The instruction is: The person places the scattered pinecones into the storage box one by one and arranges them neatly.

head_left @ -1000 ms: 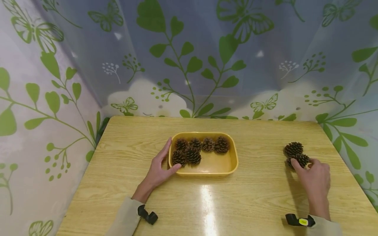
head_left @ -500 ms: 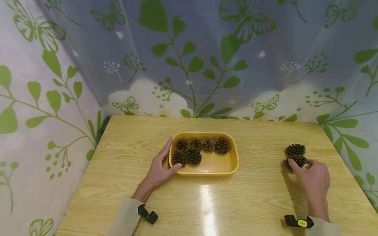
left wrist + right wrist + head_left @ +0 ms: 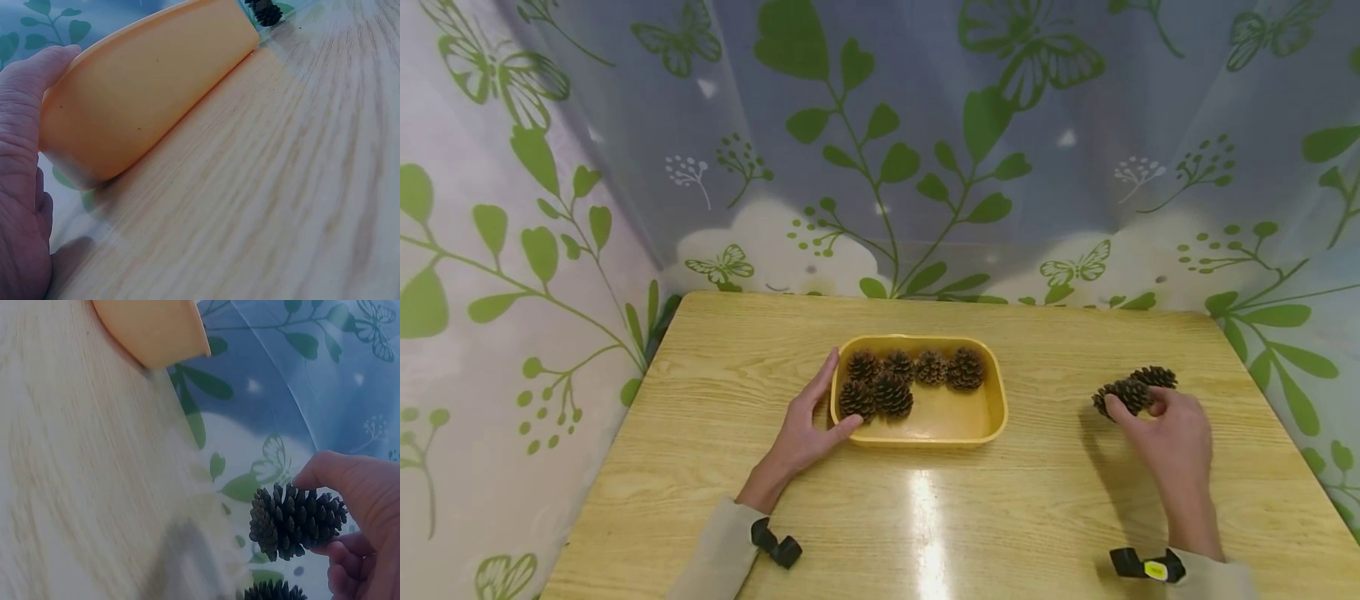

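My left hand (image 3: 802, 432) holds the left end of a yellow plastic box (image 3: 955, 417), its thumb at the front-left corner and its fingers along the outer side. In the left wrist view the thumb touches the box's rim. Several brown pine cones (image 3: 892, 395) lie in the box, mostly to the left and along the back. Over the right part of the table, my right hand (image 3: 1176, 433) pinches a pine cone (image 3: 294, 522) between thumb and fingers, raised above the surface. Another pine cone (image 3: 1156, 377) sits just behind it, partly hidden by the held one.
The box stands on a wood-grain table (image 3: 1037, 500). A curtain (image 3: 917, 167) with green leaves and butterflies hangs behind the table's back edge, and a similar printed sheet (image 3: 497, 350) runs along the left.
My right hand has lifted the nearer pine cone and moved it left, away from the other one. The left hand and the box have stayed in place.
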### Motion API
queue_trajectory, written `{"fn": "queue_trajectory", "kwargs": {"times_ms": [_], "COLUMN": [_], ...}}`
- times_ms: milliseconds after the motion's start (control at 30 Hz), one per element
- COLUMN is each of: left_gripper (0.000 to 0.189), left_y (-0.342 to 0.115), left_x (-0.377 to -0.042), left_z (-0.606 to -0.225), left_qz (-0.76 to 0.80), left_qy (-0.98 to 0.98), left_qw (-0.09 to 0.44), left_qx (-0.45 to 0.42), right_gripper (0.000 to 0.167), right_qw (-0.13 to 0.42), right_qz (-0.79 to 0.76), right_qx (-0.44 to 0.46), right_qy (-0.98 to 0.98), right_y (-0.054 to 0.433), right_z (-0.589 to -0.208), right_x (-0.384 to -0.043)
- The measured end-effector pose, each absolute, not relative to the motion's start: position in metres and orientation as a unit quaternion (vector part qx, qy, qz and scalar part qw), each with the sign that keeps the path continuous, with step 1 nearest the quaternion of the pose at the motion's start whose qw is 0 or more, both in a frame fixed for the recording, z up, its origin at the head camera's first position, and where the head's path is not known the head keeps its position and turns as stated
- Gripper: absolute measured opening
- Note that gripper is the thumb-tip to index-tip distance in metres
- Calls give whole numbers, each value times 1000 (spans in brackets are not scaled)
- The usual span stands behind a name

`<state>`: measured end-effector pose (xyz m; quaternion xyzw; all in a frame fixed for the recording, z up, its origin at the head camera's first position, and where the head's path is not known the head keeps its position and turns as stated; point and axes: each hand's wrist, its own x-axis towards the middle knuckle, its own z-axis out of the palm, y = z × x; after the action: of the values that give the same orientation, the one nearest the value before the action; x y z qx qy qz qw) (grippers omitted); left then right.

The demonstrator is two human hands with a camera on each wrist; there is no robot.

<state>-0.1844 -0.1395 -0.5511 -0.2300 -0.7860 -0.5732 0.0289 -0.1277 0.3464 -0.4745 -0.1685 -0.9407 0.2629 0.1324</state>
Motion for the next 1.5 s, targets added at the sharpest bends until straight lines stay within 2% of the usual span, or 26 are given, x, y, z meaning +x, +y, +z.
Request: {"fn": "queue_trajectory", "kwargs": {"times_ms": [300, 533, 767, 1133, 1500], "left_gripper": [101, 97, 100, 99, 99], "left_y": [-138, -136, -140, -141, -141], "left_x": [-183, -173, -186, -186, -186], "left_z": [-549, -520, -553, -553, -554], "left_qz": [-570, -571, -566, -574, -574], "left_qy": [-790, -788, -791, -786, -784], "left_qw": [28, 19, 23, 22, 29], "left_qx": [-226, -229, -231, -228, -235], "right_gripper": [62, 58, 53, 49, 48], "right_qw": [181, 197, 219, 208, 163], "right_qz": [261, 260, 263, 271, 274], "right_qx": [-112, -83, -40, 13, 67], "right_qy": [-942, -942, -939, -940, -945], "right_y": [325, 312, 298, 269, 236], "right_z": [-468, -464, -462, -452, -449], "right_x": [-130, -134, -136, -144, -153]}}
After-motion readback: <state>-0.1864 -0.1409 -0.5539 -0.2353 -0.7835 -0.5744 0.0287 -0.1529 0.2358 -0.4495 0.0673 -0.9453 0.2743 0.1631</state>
